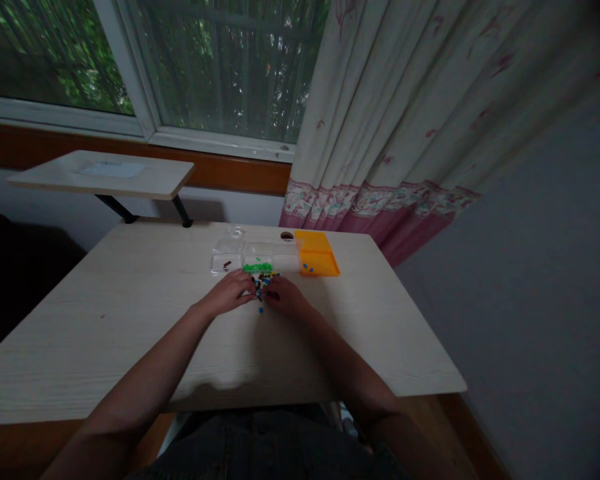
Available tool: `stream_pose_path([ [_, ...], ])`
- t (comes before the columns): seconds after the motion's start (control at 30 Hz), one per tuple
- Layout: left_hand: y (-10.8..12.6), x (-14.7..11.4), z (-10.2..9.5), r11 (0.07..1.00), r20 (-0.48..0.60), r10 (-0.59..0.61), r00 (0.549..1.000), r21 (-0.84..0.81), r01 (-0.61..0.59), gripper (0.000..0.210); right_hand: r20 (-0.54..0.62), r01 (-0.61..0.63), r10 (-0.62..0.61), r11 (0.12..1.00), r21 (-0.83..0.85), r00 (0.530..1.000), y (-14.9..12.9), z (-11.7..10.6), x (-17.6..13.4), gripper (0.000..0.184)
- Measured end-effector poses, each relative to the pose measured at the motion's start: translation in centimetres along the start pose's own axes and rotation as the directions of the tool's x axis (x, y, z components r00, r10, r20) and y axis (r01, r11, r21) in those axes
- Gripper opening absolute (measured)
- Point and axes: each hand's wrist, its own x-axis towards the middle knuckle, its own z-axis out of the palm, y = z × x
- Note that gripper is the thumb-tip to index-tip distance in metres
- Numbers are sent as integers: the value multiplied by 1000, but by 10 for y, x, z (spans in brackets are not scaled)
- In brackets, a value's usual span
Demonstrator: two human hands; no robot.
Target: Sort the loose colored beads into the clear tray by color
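A small heap of mixed building-brick-like pieces [261,283] in blue, black, yellow and white lies on the table between my two hands. On its left, my left hand [229,292] has its fingers and thumb bent together at the edge of the heap. My right hand [286,297] curls in from the other side, fingertips closed among the pieces. Whatever either hand pinches is too small and dark to make out. A lone blue piece [261,310] lies just nearer to me. Beyond the heap, green pieces [258,267] fill part of a clear divided box [221,254].
Brown pieces [227,265] lie in the box's left compartment. An orange tray [317,243] holds a few blue pieces [306,267] at the right. A round dark hole [287,236] is near the table's back edge. A raised shelf [105,175] stands at back left.
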Motion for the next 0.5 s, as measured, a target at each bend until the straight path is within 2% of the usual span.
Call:
stream_pose_path([
  [0.23, -5, 1, 9, 990, -111, -84, 990, -120, 71, 23, -44, 37, -36, 999, 8, 998, -2, -2, 2, 17],
  [0.5, 1, 4, 13, 958, -137, -148, 979, -266, 108, 34, -120, 60, -52, 996, 63, 991, -5, -7, 1, 18],
])
